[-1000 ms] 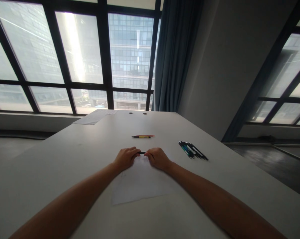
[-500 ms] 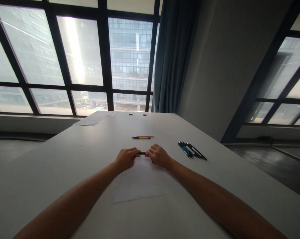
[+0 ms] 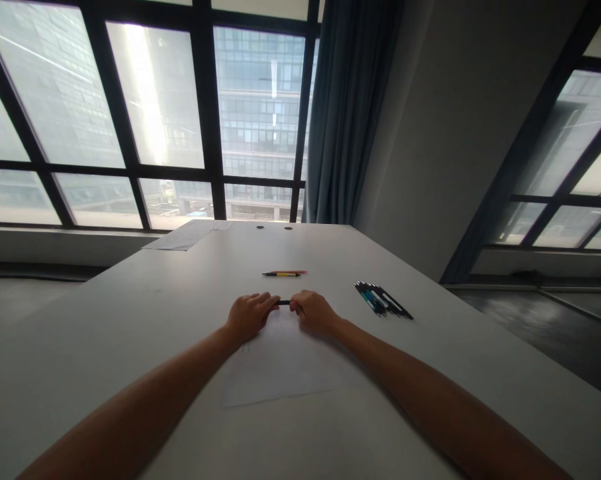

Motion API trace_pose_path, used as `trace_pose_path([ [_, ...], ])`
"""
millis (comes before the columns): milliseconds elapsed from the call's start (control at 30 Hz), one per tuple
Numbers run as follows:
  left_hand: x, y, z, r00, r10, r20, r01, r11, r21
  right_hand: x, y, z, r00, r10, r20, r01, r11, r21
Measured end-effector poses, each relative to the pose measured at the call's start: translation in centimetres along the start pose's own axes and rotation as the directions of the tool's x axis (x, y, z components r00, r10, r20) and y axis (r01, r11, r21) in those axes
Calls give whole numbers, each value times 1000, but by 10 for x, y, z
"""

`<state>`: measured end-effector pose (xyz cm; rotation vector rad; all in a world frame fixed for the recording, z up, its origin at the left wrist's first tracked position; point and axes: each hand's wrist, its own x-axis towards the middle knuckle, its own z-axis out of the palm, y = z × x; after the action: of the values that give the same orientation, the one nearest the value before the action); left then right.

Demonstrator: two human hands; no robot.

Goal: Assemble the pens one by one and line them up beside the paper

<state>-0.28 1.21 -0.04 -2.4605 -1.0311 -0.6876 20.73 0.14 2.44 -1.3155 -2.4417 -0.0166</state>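
while the left hand (image 3: 250, 315) grasps a black pen (image 3: 284, 303) at the far edge of the paper (image 3: 280, 373), the right hand (image 3: 312, 311) grips the same pen; right of the paper, a row of pens (image 3: 383, 299) lies on the bench (image 3: 130, 313).

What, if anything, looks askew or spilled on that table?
The near paper looks slightly askew: its closest edge slants against the far edge of the table. No spill is visible.

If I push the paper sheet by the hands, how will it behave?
The paper sheet likely bends or buckles, since its near edge looks thin. That thinness also suggests it is light. It may slide easily on the smooth-looking white table.
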Motion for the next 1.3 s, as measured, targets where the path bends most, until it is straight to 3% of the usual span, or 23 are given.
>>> trace_pose_path([
  [233,1,5,-7,991,-72,117,70,997,14,-1,0,3,976,-154,-151,133,981,-142],
  [433,3,6,-14,976,-103,193,105,994,2,1,2,10,949,-267,-165,216,937,-276],
  [600,8,4,-16,969,-125,215,117,992,50,2,1,3,932,-325,-162,261,910,-323],
  [700,8,4,-17,974,-123,191,112,991,68,1,0,-2,925,-304,-229,249,938,-241],
  [867,6,6,-14,982,-114,148,109,993,42,2,3,1,949,-153,-275,151,988,-29],
  [1100,4,7,-12,976,-154,157,153,988,20,1,13,15,936,-71,-343,187,930,317],
  [1300,3,7,-12,972,-165,169,163,986,29,1,14,20,948,-16,-316,125,937,327],
])
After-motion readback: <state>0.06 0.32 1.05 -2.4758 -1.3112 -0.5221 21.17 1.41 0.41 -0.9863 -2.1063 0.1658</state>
